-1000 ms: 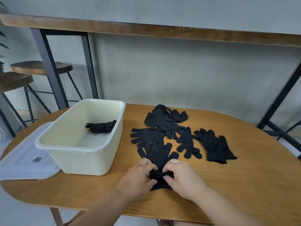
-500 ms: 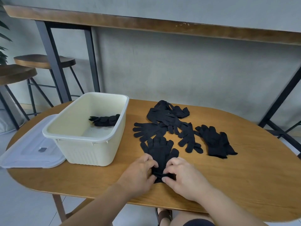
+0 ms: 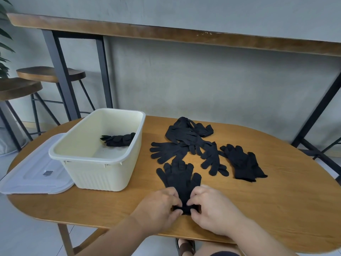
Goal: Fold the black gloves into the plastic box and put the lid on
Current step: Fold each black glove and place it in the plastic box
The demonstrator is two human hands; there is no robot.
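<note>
With fingertips curled onto its cuff from both sides, the left hand (image 3: 158, 207) and right hand (image 3: 212, 209) pinch the flat black knitted glove (image 3: 180, 179) lying on the oval wooden table (image 3: 276, 209). Folding appears to be starting; next, the cuff likely turns up over the palm. One folded glove (image 3: 118, 140) already sits in the cream plastic box (image 3: 96, 157); the translucent lid (image 3: 33, 174) lies beside it.

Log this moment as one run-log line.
step: folding | left hand: pinches cuff of flat glove | right hand: pinches same cuff | plastic box: one folded pair | lid: off, on table
</note>
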